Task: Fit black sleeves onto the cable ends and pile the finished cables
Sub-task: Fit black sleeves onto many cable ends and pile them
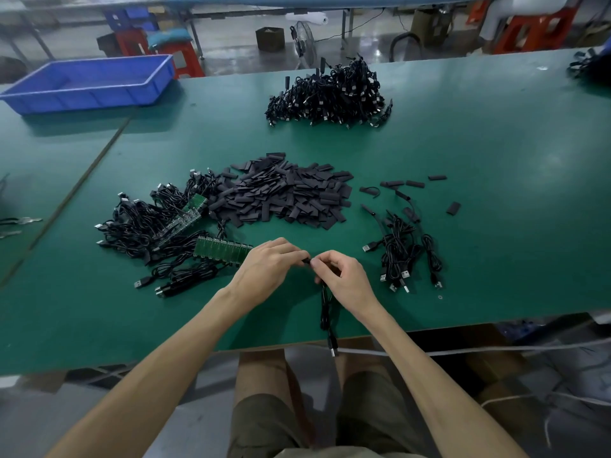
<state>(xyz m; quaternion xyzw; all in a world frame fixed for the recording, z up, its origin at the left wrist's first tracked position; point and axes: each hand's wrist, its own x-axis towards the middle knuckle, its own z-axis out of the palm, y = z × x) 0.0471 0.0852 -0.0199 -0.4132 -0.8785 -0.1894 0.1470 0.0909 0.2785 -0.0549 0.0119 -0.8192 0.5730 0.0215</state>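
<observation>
My left hand and my right hand meet above the near part of the green table. Between their fingertips sits a small black sleeve, pinched by the left fingers. The right hand grips a black cable whose USB plug hangs past the table's front edge. A heap of flat black sleeves lies just beyond my hands. Cables joined to green circuit strips lie to the left. A small bunch of cables lies to the right. A big cable pile sits far back.
A blue plastic bin stands at the table's far left corner. A few loose sleeves are scattered right of the heap. Red stools, a floor fan and boxes stand on the floor behind the table. My knees are under the front edge.
</observation>
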